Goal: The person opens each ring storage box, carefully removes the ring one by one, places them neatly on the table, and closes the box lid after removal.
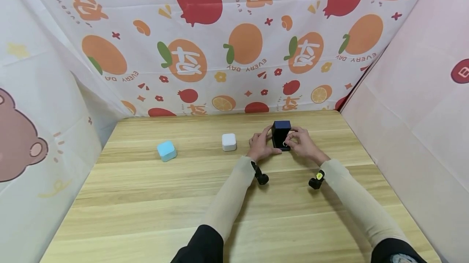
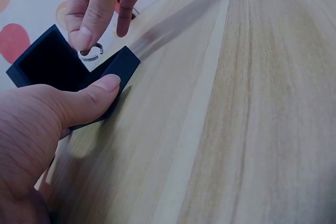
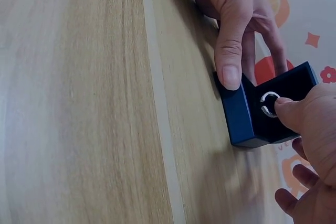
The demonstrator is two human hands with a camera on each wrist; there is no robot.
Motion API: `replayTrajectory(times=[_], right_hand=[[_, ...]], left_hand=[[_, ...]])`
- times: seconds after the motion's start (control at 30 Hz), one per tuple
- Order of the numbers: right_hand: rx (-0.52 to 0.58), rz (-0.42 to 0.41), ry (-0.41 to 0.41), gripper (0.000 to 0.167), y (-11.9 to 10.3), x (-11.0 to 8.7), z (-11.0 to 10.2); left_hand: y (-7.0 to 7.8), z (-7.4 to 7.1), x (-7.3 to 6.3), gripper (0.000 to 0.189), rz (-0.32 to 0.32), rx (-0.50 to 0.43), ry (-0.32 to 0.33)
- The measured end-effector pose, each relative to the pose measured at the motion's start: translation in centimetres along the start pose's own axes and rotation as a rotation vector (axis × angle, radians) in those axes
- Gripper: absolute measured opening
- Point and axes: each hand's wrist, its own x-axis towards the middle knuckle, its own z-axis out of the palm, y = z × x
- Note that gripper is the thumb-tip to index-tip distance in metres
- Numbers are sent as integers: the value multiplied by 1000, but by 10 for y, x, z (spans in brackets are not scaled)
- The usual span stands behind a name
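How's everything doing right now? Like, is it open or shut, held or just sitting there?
Ring box: open, lid up.
Ring: pinched, at the box's open inside; whether it's in a slot can't be told.
Left hand: holding the box.
Right hand: pinching the ring.
White block: sitting on the table, untouched.
Light blue block: sitting on the table, untouched.

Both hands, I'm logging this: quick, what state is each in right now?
Left hand: closed, holding the open dark box.
Right hand: closed, pinching the ring.
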Motion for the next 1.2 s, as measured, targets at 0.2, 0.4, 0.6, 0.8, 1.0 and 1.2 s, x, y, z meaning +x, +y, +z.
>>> replayTrajectory(times=[0.2, 0.4, 0.6, 0.8, 1.0, 1.2], right_hand=[[-7, -16, -7, 10, 1, -1, -2], [1, -10, -14, 9, 2, -3, -2], [2, -8, -39, 10, 1, -7, -2], [-15, -30, -33, 8, 5, -10, -1], [-12, -76, -23, 7, 7, -15, 0], [19, -84, -24, 7, 6, -20, -1]], left_hand=[[0, -1, 0, 107, 12, 9, -2], [-1, 0, 2, 107, 16, 22, 14], [0, -1, 0, 107, 17, 12, 8], [0, -1, -1, 108, 12, 5, 1], [-1, 0, 1, 109, -6, 4, 2], [0, -1, 2, 109, -12, -9, -11]])
